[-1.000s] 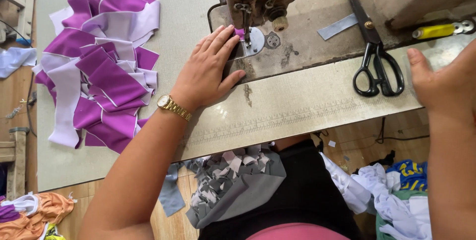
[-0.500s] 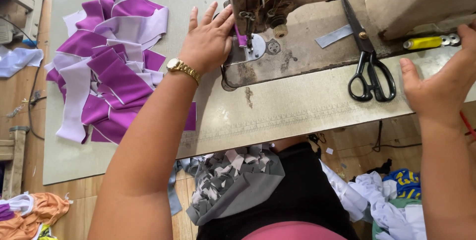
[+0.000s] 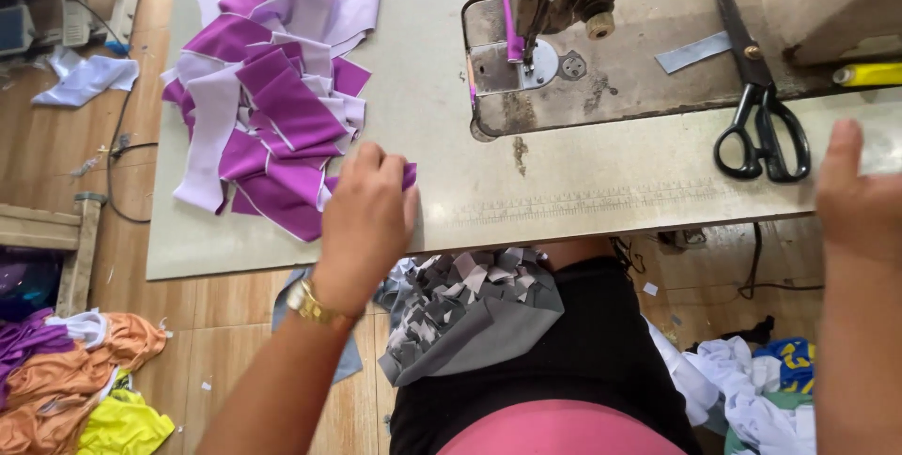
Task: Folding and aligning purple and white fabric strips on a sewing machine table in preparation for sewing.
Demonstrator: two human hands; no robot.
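Two hands working at sewing table (image 3: 282,258). Left hand (image 3: 368,215) lying over edge of purple fabric pile (image 3: 268,107), fingers curled, pinching corner of purple fabric piece (image 3: 408,174) at pile's near side, beside sewing machine (image 3: 554,4). Right hand (image 3: 860,201) resting near table's front edge, fingers spread, holding nothing. Black scissors (image 3: 763,117) lying just beside it. No containers showing; grey fabric scraps (image 3: 470,300) sitting in lap, loose clothes (image 3: 85,380) heaping on floor.

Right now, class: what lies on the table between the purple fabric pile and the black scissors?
In the head view, the sewing machine and its metal plate lie between the purple fabric pile and the black scissors.
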